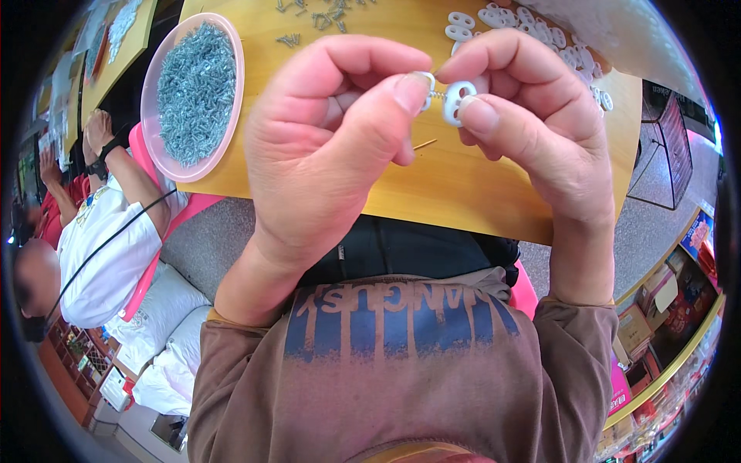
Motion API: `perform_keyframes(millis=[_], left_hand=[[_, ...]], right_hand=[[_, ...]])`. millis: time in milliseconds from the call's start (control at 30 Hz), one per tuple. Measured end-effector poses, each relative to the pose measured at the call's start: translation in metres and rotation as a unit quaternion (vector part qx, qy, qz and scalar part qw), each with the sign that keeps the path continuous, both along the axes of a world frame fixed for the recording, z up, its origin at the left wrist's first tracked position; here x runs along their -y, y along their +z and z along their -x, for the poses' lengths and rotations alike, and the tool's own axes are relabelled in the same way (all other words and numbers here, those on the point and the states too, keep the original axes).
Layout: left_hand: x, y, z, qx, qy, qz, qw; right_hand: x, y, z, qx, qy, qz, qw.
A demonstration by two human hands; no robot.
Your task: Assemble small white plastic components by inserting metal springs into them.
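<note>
My left hand [340, 131] pinches a small white plastic piece [427, 91] between thumb and forefinger, mostly covered by the fingertips. Between the two hands a short thin metal spring [438, 95] reaches across to a white oval plastic piece with two holes [451, 113]. That oval piece is gripped by my right hand [532, 116], its thumb pressed on the edge. Both hands are raised over the wooden table [463, 197]. Below them on the tabletop lies a thin stick like a toothpick [424, 143].
A pink oval basin [238, 85] full of small metal springs stands at the table's left. Loose springs [332, 15] are scattered at the far side. Several white two-hole pieces [567, 55] are heaped at far right by a translucent bag [641, 38]. Another person [116, 231] sits at left.
</note>
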State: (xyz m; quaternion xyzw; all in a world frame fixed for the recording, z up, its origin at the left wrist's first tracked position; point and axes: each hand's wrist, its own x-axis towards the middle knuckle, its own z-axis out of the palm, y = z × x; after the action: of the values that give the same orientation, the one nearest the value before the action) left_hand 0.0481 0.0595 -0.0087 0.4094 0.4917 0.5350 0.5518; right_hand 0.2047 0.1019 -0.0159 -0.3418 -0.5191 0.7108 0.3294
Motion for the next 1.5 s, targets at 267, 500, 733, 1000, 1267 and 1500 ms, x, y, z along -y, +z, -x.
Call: perform_keyframes(millis=[267,500,733,1000,1267,1500], left_hand=[[0.0,-0.001,-0.001,0.012,-0.005,-0.001,1.0],[0.001,0.002,-0.004,0.022,-0.006,0.003,1.0],[0.003,0.002,0.0,0.007,-0.057,-0.038,0.998],[0.008,-0.01,0.001,-0.023,-0.042,-0.144,0.988],[0.007,-0.012,0.001,-0.032,-0.036,-0.165,0.985],[0.009,-0.009,-0.001,-0.027,-0.023,-0.143,0.989]], right_hand=[[0.002,-0.003,0.004,-0.043,-0.01,0.003,0.999],[-0.003,-0.007,0.001,-0.061,0.003,0.001,0.998],[-0.002,-0.003,0.001,-0.074,-0.027,0.023,0.997],[0.002,-0.002,0.004,-0.118,-0.024,0.035,0.992],[0.001,-0.004,0.006,-0.134,-0.027,0.055,0.989],[0.001,-0.002,0.007,-0.14,-0.012,0.072,0.987]])
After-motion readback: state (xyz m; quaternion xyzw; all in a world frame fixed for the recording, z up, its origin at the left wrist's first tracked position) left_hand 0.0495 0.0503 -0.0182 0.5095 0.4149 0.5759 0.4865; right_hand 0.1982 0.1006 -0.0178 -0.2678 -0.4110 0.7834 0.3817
